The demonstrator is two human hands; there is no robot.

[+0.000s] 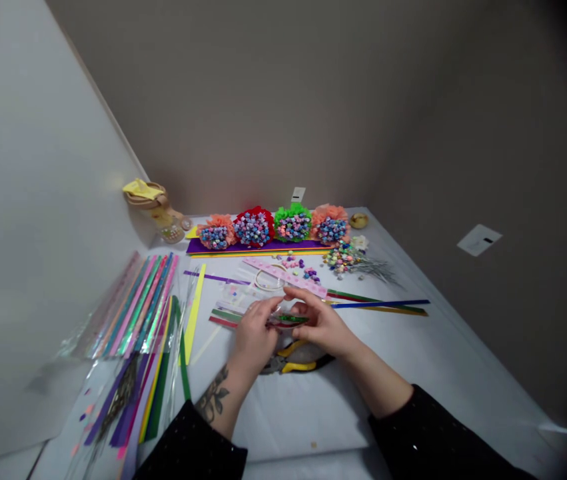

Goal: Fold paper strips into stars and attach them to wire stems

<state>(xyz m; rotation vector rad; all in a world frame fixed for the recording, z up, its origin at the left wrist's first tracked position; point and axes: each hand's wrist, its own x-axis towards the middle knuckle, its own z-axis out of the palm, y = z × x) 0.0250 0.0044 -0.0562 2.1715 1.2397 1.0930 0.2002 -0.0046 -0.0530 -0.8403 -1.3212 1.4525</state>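
Observation:
Over the middle of the white table, both hands are around a small clear, rounded thing with shiny green in it (290, 319); its kind is too small to tell. My left hand (257, 330) has its fingers curled against the left side of it. From the right, my right hand (326, 323) grips it with bent fingers and thumb. Just below the hands lie pliers with yellow and black handles (299, 366), partly covered by the hands. Behind my fingers are a pink dotted strip (288, 278) and a white ring (258, 280).
Shiny wrapped strips (133, 307) and loose coloured strips (156, 373) spread along the left. Several ruffled paper flowers with bead-like stars (253, 227) line the back. A pile of beads and wire stems (358, 260) lies at the back right, near a blue strip (383, 304).

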